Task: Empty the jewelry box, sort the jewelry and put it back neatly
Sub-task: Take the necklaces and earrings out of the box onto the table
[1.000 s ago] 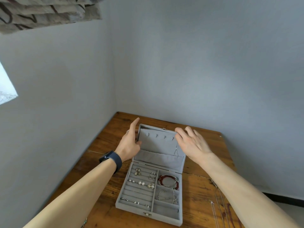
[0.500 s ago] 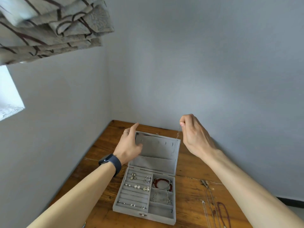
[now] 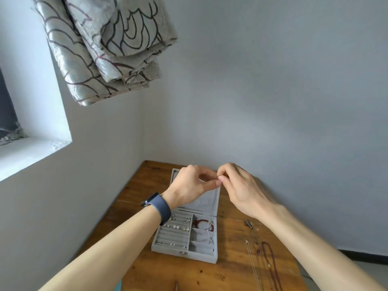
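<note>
1. Standing open on a wooden table (image 3: 178, 274), a grey jewelry box (image 3: 184, 254) is shown with its lid (image 3: 206, 201) upright. Earrings and a red bracelet (image 3: 202, 223) are seen in its tray.
2. A fine chain (image 3: 216, 192), hanging before the lid, is pinched at its top by the left hand (image 3: 191, 184) and the right hand (image 3: 241, 191), fingertips meeting.
3. Other necklaces (image 3: 266, 259) are laid on the table to the right of the box.
4. The chain is probably best raised straight up, clear of the lid, and kept taut so tangling is avoided.
</note>
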A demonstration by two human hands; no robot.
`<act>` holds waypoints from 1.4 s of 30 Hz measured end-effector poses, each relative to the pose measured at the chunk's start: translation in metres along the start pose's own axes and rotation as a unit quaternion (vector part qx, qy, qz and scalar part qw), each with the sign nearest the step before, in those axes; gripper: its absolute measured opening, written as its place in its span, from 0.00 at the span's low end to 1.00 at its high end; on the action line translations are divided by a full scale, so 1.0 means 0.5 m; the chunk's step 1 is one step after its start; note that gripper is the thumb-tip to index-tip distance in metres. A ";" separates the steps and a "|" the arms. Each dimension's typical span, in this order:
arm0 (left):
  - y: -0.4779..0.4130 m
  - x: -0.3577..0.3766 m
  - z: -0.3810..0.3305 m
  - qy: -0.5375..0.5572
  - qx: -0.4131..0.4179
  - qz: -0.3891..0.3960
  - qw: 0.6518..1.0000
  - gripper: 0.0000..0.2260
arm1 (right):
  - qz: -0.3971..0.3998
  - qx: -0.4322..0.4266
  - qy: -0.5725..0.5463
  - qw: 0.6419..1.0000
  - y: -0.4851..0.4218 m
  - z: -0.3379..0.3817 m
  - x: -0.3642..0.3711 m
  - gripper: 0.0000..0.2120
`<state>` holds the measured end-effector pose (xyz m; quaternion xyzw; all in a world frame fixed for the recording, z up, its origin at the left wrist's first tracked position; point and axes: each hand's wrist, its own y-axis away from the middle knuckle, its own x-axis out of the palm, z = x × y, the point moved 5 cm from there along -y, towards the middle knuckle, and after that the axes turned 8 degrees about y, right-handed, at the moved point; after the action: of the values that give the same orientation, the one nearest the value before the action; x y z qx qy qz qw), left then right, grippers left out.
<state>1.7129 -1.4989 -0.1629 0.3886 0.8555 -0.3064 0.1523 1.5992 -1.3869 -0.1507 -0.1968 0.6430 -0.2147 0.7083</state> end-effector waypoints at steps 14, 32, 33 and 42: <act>0.201 0.085 0.014 0.132 -0.130 0.158 0.970 0.04 | 0.092 0.060 -0.038 0.993 0.217 0.105 0.050 0.07; 0.301 0.094 0.072 0.482 -0.303 0.086 0.818 0.03 | 0.016 0.494 -0.647 0.580 0.458 0.140 0.299 0.09; 0.304 0.094 0.079 0.486 -0.310 0.080 0.813 0.03 | 0.018 0.496 -0.652 0.573 0.465 0.145 0.302 0.09; 0.319 0.105 0.151 0.511 -0.369 0.040 0.775 0.09 | 0.044 0.438 -0.647 0.622 0.515 0.168 0.282 0.11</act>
<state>1.8010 -1.4361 -0.3116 0.4353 0.8389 0.2831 -0.1634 1.7074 -1.2512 -0.4020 0.0776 -0.1436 -0.2567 0.9526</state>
